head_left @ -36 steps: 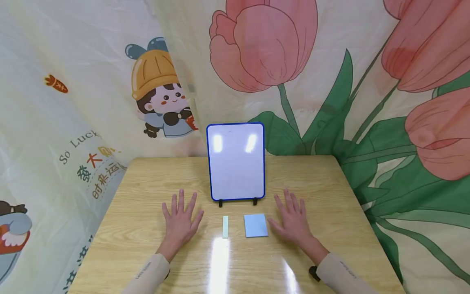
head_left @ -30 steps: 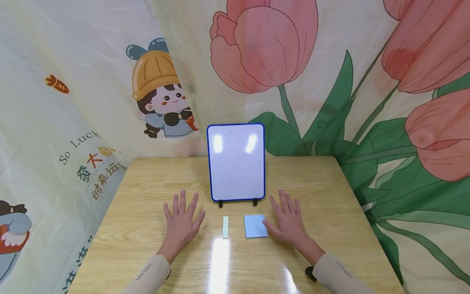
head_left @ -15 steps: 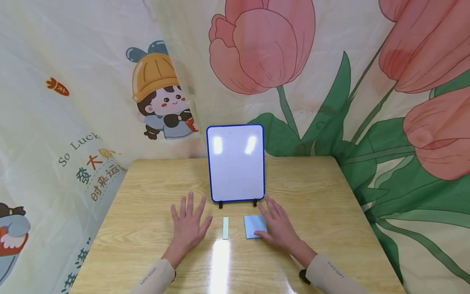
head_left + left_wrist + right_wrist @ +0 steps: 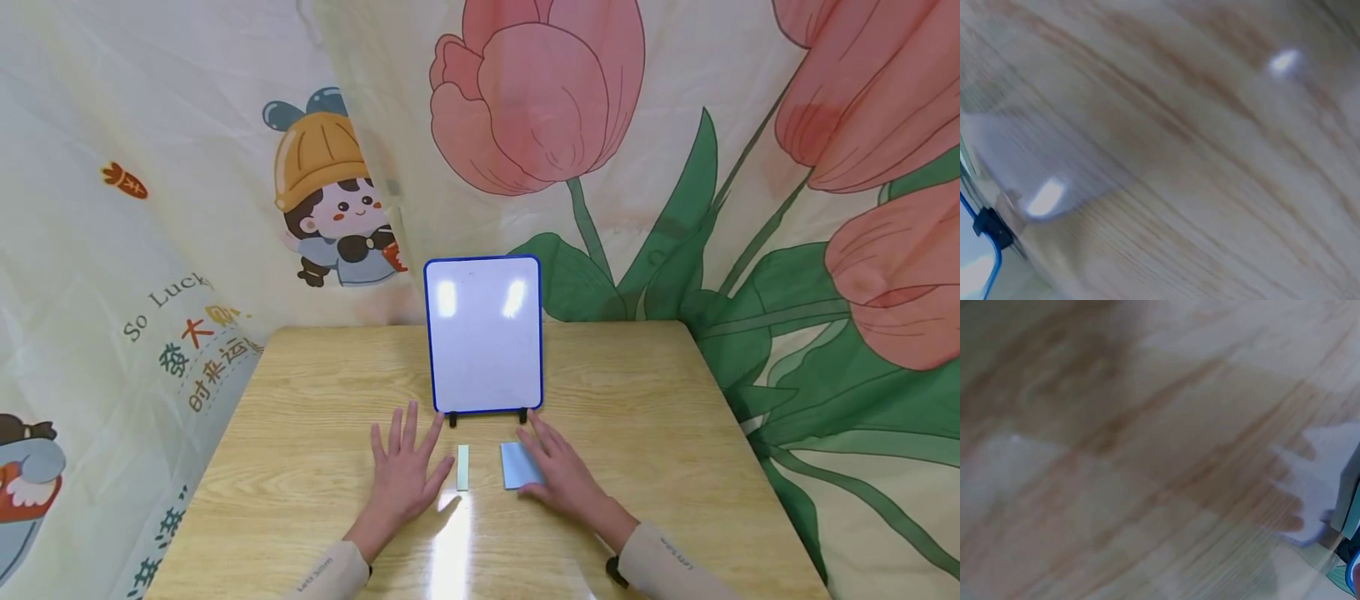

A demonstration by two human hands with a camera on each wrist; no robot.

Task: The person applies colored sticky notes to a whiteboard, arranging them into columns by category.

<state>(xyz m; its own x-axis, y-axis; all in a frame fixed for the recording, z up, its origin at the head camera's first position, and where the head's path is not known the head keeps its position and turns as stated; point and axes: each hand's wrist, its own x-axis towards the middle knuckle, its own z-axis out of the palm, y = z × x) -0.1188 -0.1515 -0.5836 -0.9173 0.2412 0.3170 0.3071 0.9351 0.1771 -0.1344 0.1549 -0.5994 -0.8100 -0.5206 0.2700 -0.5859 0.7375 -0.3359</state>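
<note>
My left hand (image 4: 405, 482) is spread with straight fingers over the table, its thumb just left of a narrow pale green paper strip (image 4: 462, 468). Over the right part of a square blue sticky note pad (image 4: 517, 467) lies my right hand (image 4: 572, 477), its thumb by the pad's lower edge and its fingers pointing towards the board. Whether it touches the pad I cannot tell. Behind both stands a small whiteboard (image 4: 483, 342) with a blue frame, upright on black feet. The left wrist view catches a black foot (image 4: 992, 228) of the board; both wrist views show mostly tabletop.
The wood-grain table (image 4: 337, 367) reflects bright light near its front. A printed cloth (image 4: 540, 108) with tulips and cartoon figures hangs behind the table and along its left side.
Both hands have moved inward: the left one rightwards to the green strip, the right one leftwards from beside the blue pad to over it. Strip, pad and whiteboard stay in place.
</note>
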